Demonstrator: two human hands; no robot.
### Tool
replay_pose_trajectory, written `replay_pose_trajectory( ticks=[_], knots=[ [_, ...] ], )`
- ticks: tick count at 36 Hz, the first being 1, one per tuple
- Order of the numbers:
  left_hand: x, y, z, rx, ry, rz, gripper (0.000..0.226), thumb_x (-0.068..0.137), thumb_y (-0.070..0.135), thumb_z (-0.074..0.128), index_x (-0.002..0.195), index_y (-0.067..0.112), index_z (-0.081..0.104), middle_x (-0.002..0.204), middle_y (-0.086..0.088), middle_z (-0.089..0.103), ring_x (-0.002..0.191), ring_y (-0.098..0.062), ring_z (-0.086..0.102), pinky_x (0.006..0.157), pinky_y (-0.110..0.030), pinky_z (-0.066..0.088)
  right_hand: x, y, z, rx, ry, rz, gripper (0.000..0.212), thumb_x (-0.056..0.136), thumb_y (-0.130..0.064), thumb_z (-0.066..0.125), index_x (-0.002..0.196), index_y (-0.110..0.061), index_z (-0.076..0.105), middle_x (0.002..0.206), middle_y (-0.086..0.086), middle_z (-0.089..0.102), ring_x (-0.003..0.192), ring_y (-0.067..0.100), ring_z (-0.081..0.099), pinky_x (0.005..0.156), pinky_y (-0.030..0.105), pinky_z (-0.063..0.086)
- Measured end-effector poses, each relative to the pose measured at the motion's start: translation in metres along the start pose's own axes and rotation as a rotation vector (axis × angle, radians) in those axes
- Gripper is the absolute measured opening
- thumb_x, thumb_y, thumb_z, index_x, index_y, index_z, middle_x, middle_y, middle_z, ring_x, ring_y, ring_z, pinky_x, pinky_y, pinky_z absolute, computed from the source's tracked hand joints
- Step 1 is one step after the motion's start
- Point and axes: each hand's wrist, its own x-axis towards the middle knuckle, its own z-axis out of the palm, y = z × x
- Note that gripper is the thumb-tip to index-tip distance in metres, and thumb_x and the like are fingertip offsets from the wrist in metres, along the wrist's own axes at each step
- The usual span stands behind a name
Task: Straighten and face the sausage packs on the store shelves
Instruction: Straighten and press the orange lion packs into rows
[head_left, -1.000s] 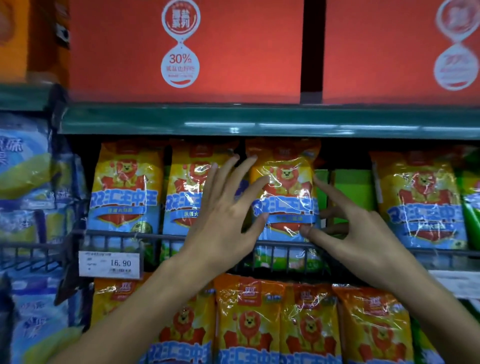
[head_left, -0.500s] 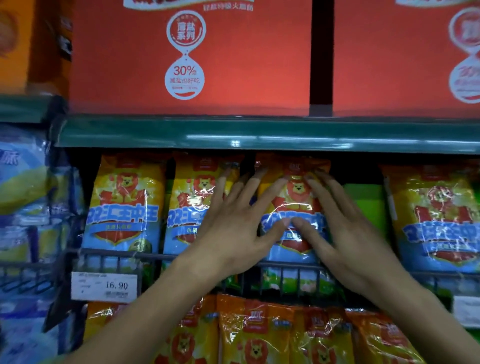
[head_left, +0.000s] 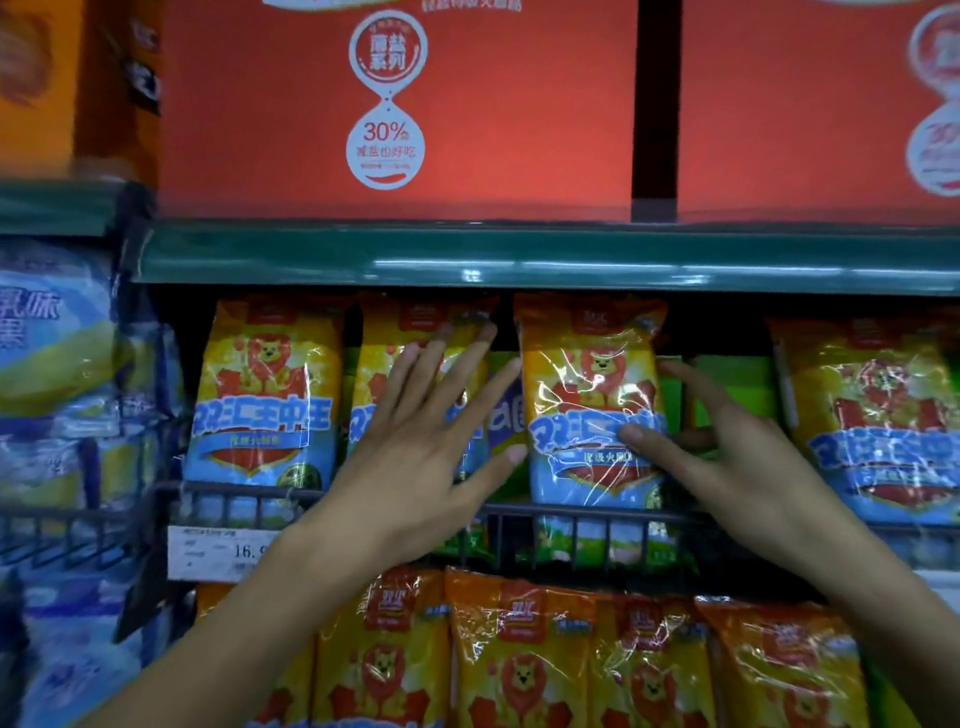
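Note:
Orange-and-blue sausage packs with a lion picture stand upright behind a wire rail (head_left: 582, 512) on the middle shelf. My left hand (head_left: 415, 457) lies flat with spread fingers against the second pack (head_left: 384, 364). My right hand (head_left: 727, 462) holds the right edge of the third pack (head_left: 587, 395), thumb on its front and fingers behind it. A first pack (head_left: 262, 395) stands to the left and another pack (head_left: 878, 415) at the right. A purple pack (head_left: 506, 423) shows in the gap between the second and third packs.
Red cartons (head_left: 395, 104) sit on the green shelf (head_left: 519, 260) above. Blue packs (head_left: 52, 374) fill the left bay. Green boxes (head_left: 732, 384) stand behind the third pack. A price tag (head_left: 218, 551) hangs on the rail. More lion packs (head_left: 519, 660) line the shelf below.
My hands have drawn apart: the left slid onto the second pack, the right went to the third pack's right edge and took hold. The third pack now stands uncovered.

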Motion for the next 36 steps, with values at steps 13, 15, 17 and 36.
replay_pose_trajectory(
  ticks=[13,15,17,36],
  knots=[
    [0.015,0.000,0.004,0.008,0.020,-0.014,0.060,0.097,0.070,-0.001,0.151,0.057,-0.022,0.163,0.027,-0.026,0.154,-0.016,-0.025,0.118,-0.036,-0.029,0.006,-0.011,0.011,0.060,0.002,-0.002,0.083,0.073,-0.071,0.057,0.145,-0.048,0.023,0.096,-0.011,0.071,0.073,0.007,0.069,0.061,0.027,0.053],
    [0.013,-0.001,0.004,0.010,0.018,-0.002,0.059,0.098,0.069,0.001,0.151,0.057,-0.023,0.160,0.029,-0.029,0.154,-0.017,-0.025,0.118,-0.036,-0.029,0.005,-0.010,0.010,0.075,-0.015,-0.009,0.081,0.075,-0.068,0.059,0.146,-0.051,0.022,0.096,-0.015,0.070,0.078,0.003,0.069,0.063,0.026,0.053],
    [0.011,-0.001,0.004,-0.004,0.013,0.010,0.058,0.100,0.068,0.004,0.151,0.058,-0.022,0.161,0.030,-0.028,0.153,-0.017,-0.028,0.119,-0.037,-0.028,0.003,-0.008,0.009,0.093,-0.008,-0.017,0.079,0.078,-0.066,0.060,0.146,-0.054,0.023,0.094,-0.018,0.068,0.080,0.002,0.069,0.067,0.030,0.057],
    [-0.036,-0.034,-0.012,-0.143,0.117,-0.097,0.066,0.102,0.065,0.026,0.161,0.042,0.009,0.166,0.026,-0.013,0.153,-0.002,-0.018,0.127,-0.039,0.005,-0.009,-0.008,0.027,-0.049,0.607,-0.344,0.057,0.096,-0.045,0.068,0.141,-0.016,0.053,0.133,0.004,0.059,0.120,0.003,0.049,0.101,0.017,0.042]
  ],
)
